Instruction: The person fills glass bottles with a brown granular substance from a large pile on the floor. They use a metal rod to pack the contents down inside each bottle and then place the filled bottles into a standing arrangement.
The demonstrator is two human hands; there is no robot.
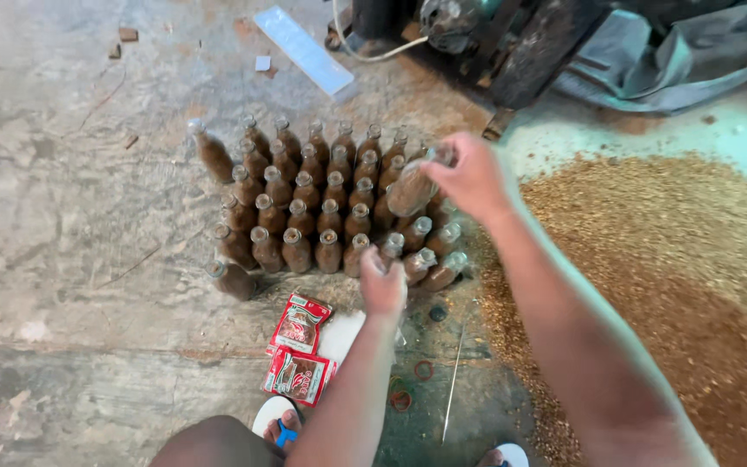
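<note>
Right of the frame's centre, the right hand (pixel 470 177) is closed around the neck of a brown-filled glass bottle (pixel 411 188), held tilted above the cluster of upright bottles (pixel 304 203) standing on the concrete floor (pixel 71 216). Below it, the left hand (pixel 382 290) grips the top of another bottle (pixel 388 249) at the cluster's lower edge. Two red packets (pixel 299 350) lie just below, and loose brown grain (pixel 667 259) spreads across the right of the frame.

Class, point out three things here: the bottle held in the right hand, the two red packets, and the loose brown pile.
bottle (pixel 411 188), head view, its filled body.
red packets (pixel 299 323), head view, upper packet's face.
brown pile (pixel 667 259), head view, its middle.
</note>
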